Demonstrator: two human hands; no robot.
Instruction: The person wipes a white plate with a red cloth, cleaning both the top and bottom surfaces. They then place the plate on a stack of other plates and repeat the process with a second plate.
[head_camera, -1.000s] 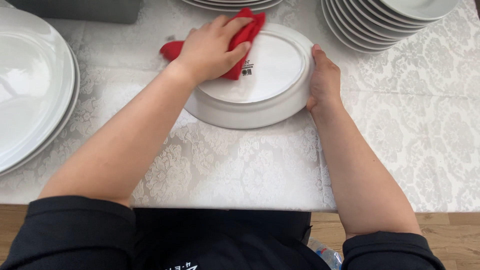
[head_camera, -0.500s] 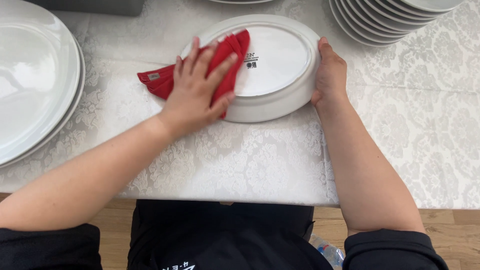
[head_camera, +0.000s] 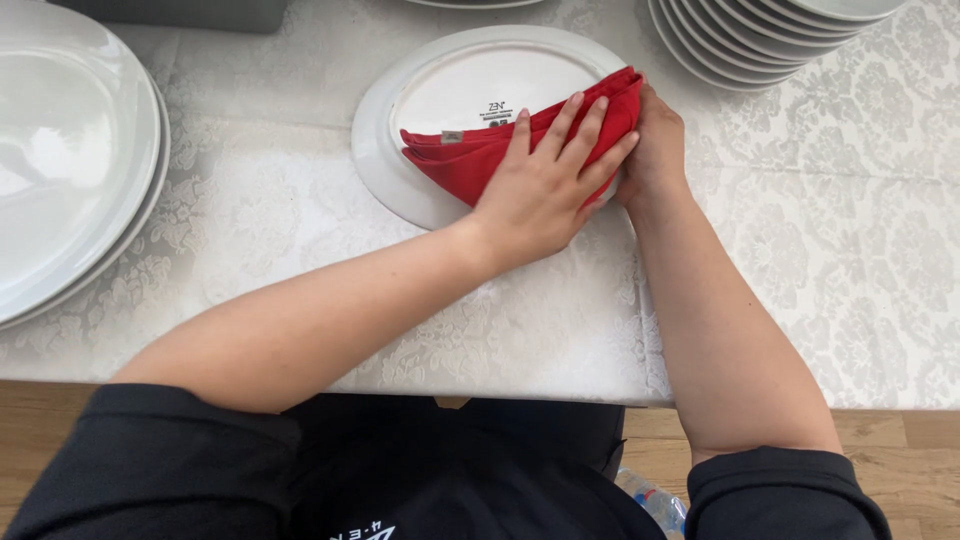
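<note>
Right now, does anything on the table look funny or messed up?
Only one thing: the white plate under the red cloth lies upside down, its base ring and small maker's mark facing up, while the plate stacks beside it sit right way up. Nothing looks spilled or broken.

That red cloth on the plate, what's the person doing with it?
The person's left hand presses a folded red cloth flat against the bottom of a white plate, which lies upside down on the table. The right hand grips the plate's right edge. More white plates are stacked nearby.
</note>
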